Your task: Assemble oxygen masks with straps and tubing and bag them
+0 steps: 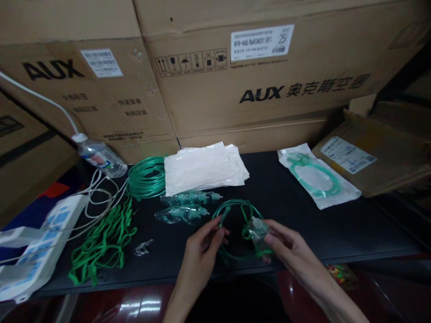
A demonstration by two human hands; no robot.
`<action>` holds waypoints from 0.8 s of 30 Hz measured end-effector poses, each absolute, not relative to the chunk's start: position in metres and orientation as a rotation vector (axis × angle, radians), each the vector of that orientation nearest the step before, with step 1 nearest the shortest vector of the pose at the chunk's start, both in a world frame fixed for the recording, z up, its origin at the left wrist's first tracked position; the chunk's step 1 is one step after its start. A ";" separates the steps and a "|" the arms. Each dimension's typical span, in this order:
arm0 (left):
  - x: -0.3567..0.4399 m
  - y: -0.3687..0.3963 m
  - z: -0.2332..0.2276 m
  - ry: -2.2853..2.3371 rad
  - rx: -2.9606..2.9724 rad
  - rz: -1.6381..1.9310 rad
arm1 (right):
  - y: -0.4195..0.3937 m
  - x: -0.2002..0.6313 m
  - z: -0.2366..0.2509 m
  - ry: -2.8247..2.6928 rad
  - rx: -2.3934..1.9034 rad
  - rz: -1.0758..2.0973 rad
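Both hands are low at the near edge of the black table (336, 215), working one piece between them. The right hand (286, 249) has its fingers curled around a clear oxygen mask (258, 229), thumb and forefingers pressed on its sides, the small port on top pointing up and away from the person. The left hand (202, 244) pinches the green tubing (235, 207) between thumb and forefinger, just left of the mask. That tubing loops up and away from the fingers in a rounded coil, then runs back down under the mask, so the coil lies flat across the table between the two hands, with the right hand the nearer one to the mask itself. Just beyond the left hand sit spare clear masks (183, 213) in two short rows, then a stack of white pouches (205, 168), a coil of green tubing (146, 177) and a heap of green elastic straps (104, 242). Off to the right lies a sealed mask pack (318, 177). Where the tube joins the mask is hidden behind the right fingers, and the mask's clear body is hard to outline against the dark table.
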State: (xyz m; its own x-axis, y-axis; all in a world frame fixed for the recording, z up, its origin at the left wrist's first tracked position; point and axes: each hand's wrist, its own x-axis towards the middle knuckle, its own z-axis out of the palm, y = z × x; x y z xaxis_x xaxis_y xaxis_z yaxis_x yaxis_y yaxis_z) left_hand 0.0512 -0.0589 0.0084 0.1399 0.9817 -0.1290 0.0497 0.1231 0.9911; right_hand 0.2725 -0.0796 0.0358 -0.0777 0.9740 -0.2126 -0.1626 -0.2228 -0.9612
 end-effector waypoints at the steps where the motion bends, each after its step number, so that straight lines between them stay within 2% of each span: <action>1: 0.051 -0.059 0.007 1.180 1.190 1.004 | -0.073 0.278 0.043 -1.130 -1.258 1.480; 5: 0.055 -0.059 0.004 1.184 1.162 1.028 | -0.046 0.291 0.066 -1.536 -1.389 1.356; 10: 0.059 -0.058 -0.001 1.173 1.248 1.110 | -0.025 0.283 0.075 -1.790 -1.367 1.143; 24: 0.040 -0.050 0.008 1.163 1.598 1.057 | -0.020 0.281 0.075 -2.178 -1.313 1.025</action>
State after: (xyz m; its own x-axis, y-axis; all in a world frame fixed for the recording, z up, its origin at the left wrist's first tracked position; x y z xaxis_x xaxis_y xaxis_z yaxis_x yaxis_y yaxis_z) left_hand 0.0398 -0.0497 0.0080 0.2026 0.9694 0.1386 0.2299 -0.1847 0.9555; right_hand 0.2810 -0.0204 0.0746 -0.4807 0.8762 -0.0351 0.5856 0.2910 -0.7566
